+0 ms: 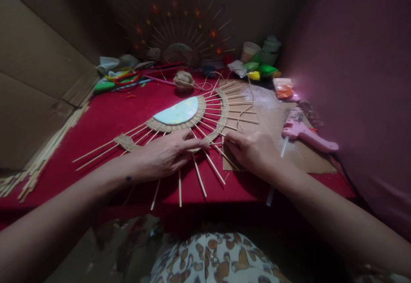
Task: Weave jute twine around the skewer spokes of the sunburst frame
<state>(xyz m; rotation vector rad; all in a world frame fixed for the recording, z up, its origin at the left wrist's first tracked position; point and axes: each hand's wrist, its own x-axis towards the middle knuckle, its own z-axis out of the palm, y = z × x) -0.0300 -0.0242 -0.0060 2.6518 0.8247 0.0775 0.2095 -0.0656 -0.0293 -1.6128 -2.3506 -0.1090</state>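
A half-round frame of thin wooden sticks [199, 176] fans out from a pale blue half-disc [178, 111] on the red cloth. Twine [223, 114] is woven around the disc and in a second band farther out along the sticks. My left hand [173, 150] lies over the front of the frame, fingers closed at the woven band, hiding part of it. My right hand [245, 146] is closed beside the sticks on the right, its fingertips pinching what looks like the twine strand running between both hands.
A ball of twine [183, 80] sits behind the frame. At right, a pink glue gun [305, 133] rests on a cardboard sheet [231, 156]. Loose sticks [48, 154] lie along the left. Scissors [126, 76] and small coloured packets [266, 70] are at the back, near a flowered stick piece [178, 54].
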